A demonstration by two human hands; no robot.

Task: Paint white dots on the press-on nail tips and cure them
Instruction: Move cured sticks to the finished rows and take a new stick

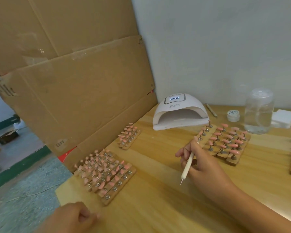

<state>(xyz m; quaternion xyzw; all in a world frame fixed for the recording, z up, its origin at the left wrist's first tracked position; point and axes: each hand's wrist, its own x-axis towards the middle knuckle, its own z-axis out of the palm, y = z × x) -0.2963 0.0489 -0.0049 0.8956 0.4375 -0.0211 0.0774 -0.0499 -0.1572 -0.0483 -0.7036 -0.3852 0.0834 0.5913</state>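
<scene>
Right hand (196,158) fingers pinch the slim, stiff dotting pen (188,165) mid-shaft, left hand (74,217) curled, seemingly empty, at counter (158,199) edge; nail tips (233,145) just beyond look light, easily knocked: hold by wooden strips (232,161).

Soft even indoor light, faint shadows, wide-angle bend at edges, slight blur thruout, low res
</scene>
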